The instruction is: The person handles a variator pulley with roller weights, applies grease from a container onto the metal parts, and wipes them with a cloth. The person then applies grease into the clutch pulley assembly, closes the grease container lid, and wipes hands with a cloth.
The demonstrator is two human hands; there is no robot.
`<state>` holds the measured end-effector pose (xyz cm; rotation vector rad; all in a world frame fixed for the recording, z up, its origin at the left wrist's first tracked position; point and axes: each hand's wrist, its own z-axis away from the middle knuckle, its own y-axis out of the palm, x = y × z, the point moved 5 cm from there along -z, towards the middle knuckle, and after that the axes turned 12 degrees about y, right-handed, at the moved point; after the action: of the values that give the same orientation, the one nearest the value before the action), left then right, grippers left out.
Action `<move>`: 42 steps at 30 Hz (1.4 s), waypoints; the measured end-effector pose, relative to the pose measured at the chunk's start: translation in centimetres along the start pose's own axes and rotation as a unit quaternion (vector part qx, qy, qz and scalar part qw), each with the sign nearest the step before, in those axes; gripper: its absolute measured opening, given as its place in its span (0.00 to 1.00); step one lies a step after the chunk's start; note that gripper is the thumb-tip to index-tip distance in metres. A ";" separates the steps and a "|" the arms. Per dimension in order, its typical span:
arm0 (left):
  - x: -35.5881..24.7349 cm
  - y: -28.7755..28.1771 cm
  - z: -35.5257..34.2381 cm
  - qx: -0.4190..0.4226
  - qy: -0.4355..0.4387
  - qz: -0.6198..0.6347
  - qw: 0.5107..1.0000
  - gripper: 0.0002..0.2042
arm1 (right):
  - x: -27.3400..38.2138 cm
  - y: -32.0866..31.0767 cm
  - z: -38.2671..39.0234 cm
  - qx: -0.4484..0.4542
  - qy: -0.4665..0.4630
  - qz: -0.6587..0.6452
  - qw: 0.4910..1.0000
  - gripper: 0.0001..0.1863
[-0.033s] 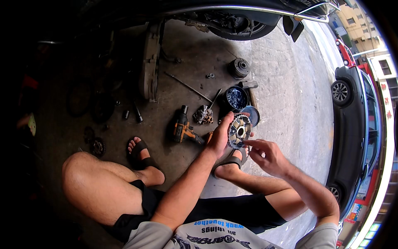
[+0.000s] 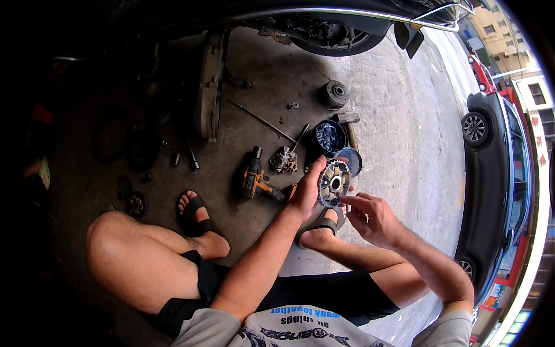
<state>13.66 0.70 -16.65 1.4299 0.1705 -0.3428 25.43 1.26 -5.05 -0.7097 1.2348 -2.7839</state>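
Observation:
My left hand (image 2: 306,196) grips a round metal part (image 2: 335,188) with a toothed rim, a hollow centre and pale segments inside, tilted upright. My right hand (image 2: 373,217) is at its lower right, index finger reaching to it, other fingers curled; what they hold, if anything, is hidden. On the floor just left lies an orange-and-black power tool (image 2: 254,182). Beyond it are a dirty metal assembly (image 2: 283,161), a dark tub (image 2: 328,137) with wet blue-grey contents and a blue round lid (image 2: 354,162), partly behind the round part.
A dark motorbike (image 2: 341,37) stands at the top, with a long casing (image 2: 209,104) below it. A cylindrical part (image 2: 334,94), metal rods (image 2: 260,121), sockets (image 2: 175,159) and a gear (image 2: 137,205) lie about. My sandalled feet flank the tools. A parked car (image 2: 485,202) is at right.

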 end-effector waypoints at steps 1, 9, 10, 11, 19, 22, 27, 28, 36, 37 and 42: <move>0.2 -0.2 -0.1 -0.011 -0.005 -0.007 1.000 0.27 | 0.6 0.0 0.3 -0.062 -0.091 0.115 0.987 0.20; 1.4 -1.3 -0.5 -0.011 -0.048 -0.051 0.998 0.30 | 1.2 0.3 -0.5 -0.060 -0.180 0.278 0.942 0.20; 1.3 -1.5 -0.5 -0.013 -0.047 -0.051 0.997 0.30 | 1.2 0.5 -0.5 -0.059 -0.203 0.289 0.934 0.19; 1.3 -1.6 -0.4 -0.009 -0.056 -0.050 0.997 0.30 | 1.3 0.7 -0.5 -0.059 -0.226 0.300 0.925 0.19; 3.2 -1.8 0.0 0.032 -0.159 0.000 0.987 0.29 | 2.0 0.2 -0.9 0.016 -0.320 0.364 0.875 0.12; 3.8 -1.9 0.2 0.029 -0.175 0.043 0.983 0.29 | 2.1 0.0 -0.9 0.027 -0.341 0.357 0.869 0.10; 2.9 -1.6 0.1 0.063 -0.144 0.102 0.982 0.31 | 2.6 -1.4 -0.6 0.006 -0.333 0.279 0.901 0.10; 2.4 -1.2 -0.2 0.065 -0.121 0.122 0.983 0.31 | 2.0 -2.0 -0.7 -0.019 -0.242 0.148 0.959 0.11; 0.3 0.8 -0.2 0.007 0.013 0.166 0.986 0.30 | 2.1 0.4 0.1 0.109 0.071 -0.403 0.906 0.25; 0.3 0.9 -0.2 0.007 0.029 0.165 0.986 0.30 | 2.6 0.6 0.3 0.119 0.081 -0.429 0.892 0.25; 0.1 1.1 -0.2 0.006 0.058 0.153 0.986 0.30 | 3.1 1.3 -0.2 0.125 0.072 -0.454 0.879 0.28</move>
<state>14.16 0.95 -15.73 1.4637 0.0416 -0.0075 22.32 -0.09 -4.88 -1.3544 0.5744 -3.6764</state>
